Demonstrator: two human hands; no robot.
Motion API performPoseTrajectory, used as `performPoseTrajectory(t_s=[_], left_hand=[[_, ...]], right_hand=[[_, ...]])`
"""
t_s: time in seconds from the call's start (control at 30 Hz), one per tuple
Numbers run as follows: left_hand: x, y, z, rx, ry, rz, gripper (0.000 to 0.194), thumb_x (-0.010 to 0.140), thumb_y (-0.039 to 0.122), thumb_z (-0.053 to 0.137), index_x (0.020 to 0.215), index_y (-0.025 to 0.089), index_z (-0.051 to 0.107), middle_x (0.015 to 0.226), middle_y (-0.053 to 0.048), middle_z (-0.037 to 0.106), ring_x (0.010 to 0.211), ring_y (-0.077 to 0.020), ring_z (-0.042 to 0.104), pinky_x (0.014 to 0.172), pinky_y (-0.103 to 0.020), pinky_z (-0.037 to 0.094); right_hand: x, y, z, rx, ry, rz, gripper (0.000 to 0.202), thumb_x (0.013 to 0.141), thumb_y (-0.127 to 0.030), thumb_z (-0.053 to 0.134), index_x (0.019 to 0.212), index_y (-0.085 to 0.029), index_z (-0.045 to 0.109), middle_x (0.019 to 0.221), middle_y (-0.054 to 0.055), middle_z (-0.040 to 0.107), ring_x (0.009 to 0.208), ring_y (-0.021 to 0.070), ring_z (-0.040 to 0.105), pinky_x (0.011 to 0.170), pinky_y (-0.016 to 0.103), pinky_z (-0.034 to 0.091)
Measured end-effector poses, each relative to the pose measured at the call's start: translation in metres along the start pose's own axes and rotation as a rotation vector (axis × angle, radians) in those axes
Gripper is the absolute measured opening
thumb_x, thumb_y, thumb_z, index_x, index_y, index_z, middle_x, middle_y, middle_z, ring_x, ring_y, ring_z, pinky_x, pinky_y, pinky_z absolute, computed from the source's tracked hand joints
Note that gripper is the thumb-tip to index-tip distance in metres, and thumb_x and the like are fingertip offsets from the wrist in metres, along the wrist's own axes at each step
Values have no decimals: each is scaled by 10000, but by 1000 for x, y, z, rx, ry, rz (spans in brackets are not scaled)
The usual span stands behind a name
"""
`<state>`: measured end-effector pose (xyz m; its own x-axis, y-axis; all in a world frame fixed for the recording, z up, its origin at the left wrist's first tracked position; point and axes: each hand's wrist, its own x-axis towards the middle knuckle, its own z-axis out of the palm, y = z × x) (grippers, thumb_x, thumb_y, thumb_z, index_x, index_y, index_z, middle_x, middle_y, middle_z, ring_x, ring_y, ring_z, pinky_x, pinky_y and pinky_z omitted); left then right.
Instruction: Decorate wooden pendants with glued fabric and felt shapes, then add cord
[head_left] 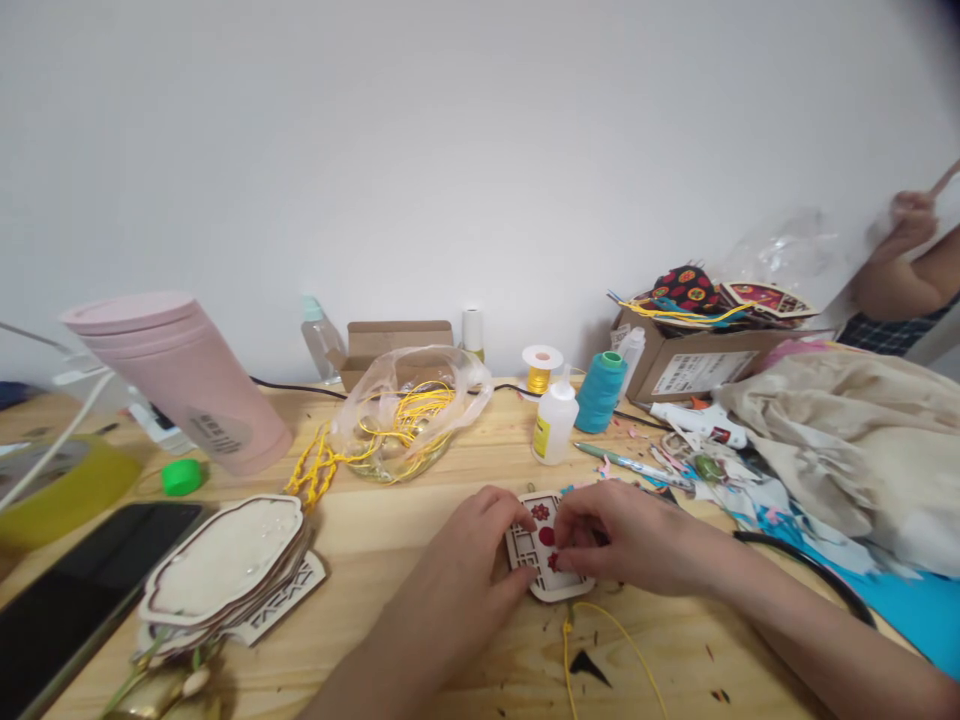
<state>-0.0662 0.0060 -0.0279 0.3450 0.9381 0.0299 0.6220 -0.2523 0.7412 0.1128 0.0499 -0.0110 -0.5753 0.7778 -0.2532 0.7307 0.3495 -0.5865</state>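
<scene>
A small pale wooden plaque with cut-out lattice and red flower pieces lies on the table between my hands. A yellow cord trails from its lower edge toward me. My left hand grips the plaque's left side, thumb and fingers on its edge. My right hand reaches over the right part with fingers pinched close to the lower red flower. Whatever sits between those fingertips is hidden. Just behind the plaque stands a clear squeeze bottle with a yellow label.
To the left are stacked wooden plaques, a phone and a pink tumbler. Behind lie a plastic bag of yellow cords and a blue thread spool. Fabric and scraps crowd the right; another person's hand shows beyond.
</scene>
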Motion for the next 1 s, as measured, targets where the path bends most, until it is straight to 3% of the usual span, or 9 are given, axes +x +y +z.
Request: performPoseTrajectory(t_s=[0.1, 0.17, 0.27, 0.37, 0.63, 0.8, 1.0], left_hand=[[0, 0, -1, 2, 2, 6, 203, 675, 123, 546, 855, 216, 534, 909, -1, 534, 841, -163, 478, 750, -271, 384], [0, 0, -2, 7, 0, 9, 193, 689, 129, 542, 862, 216, 537, 905, -1, 538, 846, -161, 486, 756, -274, 394], [-1, 1, -4, 44, -17, 47, 201, 723, 141, 520, 906, 220, 547, 962, -11, 542, 901, -158, 492, 806, -279, 396], [-4, 5, -6, 162, -87, 112, 276, 761, 142, 475, 1013, 237, 537, 1088, -30, 523, 995, -160, 474, 884, -299, 373], [-18, 6, 5, 539, -277, 139, 555, 694, 204, 588, 1218, 228, 410, 1320, -111, 372, 1176, -276, 348, 959, -442, 321], [-14, 17, 3, 603, -333, 64, 552, 692, 263, 589, 1214, 188, 428, 1311, -140, 388, 1176, -302, 352, 957, -477, 313], [-13, 14, 4, 617, -314, 95, 545, 687, 249, 586, 1209, 217, 432, 1312, -120, 392, 1168, -295, 363, 957, -471, 316]], right_hand=[[-4, 5, -5, 44, -17, -4, 124, 725, -292, 536, 751, -188, 598, 540, -44, 529, 456, 77, 456, 402, 172, 292], [-10, 7, -8, -28, 50, -49, 108, 747, -249, 512, 740, -185, 598, 554, -33, 534, 483, 88, 470, 448, 190, 327], [-22, 6, -7, -169, 173, -239, 117, 769, -188, 498, 752, -195, 613, 690, 14, 576, 667, 137, 507, 612, 248, 376], [-32, 7, 2, -256, 207, -380, 183, 801, -180, 462, 907, -220, 607, 855, 58, 571, 791, 176, 486, 673, 287, 373], [-37, 19, 26, -434, 260, -376, 244, 811, -198, 432, 1013, -247, 561, 874, 61, 550, 777, 189, 472, 627, 293, 366], [-37, 18, 25, -485, 282, -411, 234, 816, -209, 426, 1002, -242, 564, 837, 59, 546, 753, 182, 459, 595, 281, 340], [-37, 17, 25, -490, 274, -413, 233, 814, -213, 425, 999, -248, 564, 838, 56, 543, 765, 188, 457, 604, 290, 341]])
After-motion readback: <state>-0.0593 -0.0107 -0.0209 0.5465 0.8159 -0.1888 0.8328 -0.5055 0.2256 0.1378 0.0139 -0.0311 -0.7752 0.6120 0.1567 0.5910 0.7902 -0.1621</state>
